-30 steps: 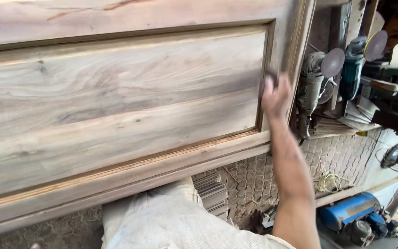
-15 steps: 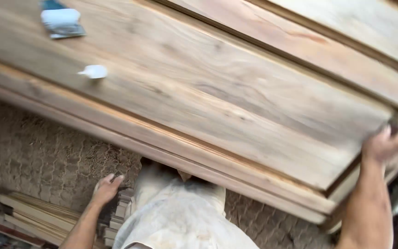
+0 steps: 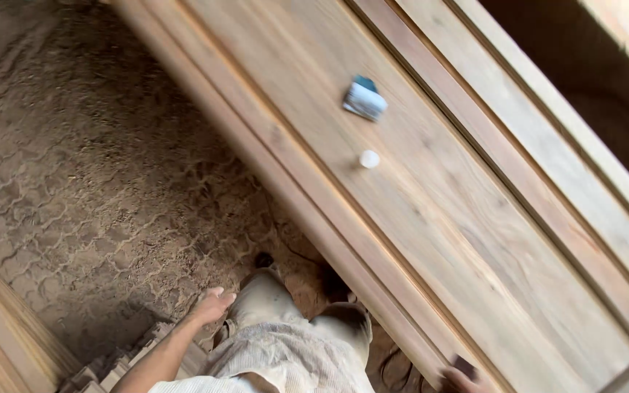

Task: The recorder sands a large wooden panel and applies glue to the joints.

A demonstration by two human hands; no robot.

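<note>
I'm seeing the wooden door panel (image 3: 431,218) running diagonally; my right hand (image 3: 460,380) is touching its near edge, grip unclear, while my left hand (image 3: 211,306) is hanging loose-fingered, empty, left of it.

right hand (image 3: 459,378) cut off at bottom edge

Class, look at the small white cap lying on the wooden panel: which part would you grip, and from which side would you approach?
Pinch the small white cap across its round sides, coming straight down from above. It lies flat on the bare wooden panel, apart from the crumpled blue-and-white tube, so probably nothing blocks fingers around it. The left hand hangs low by the person's leg.
</note>
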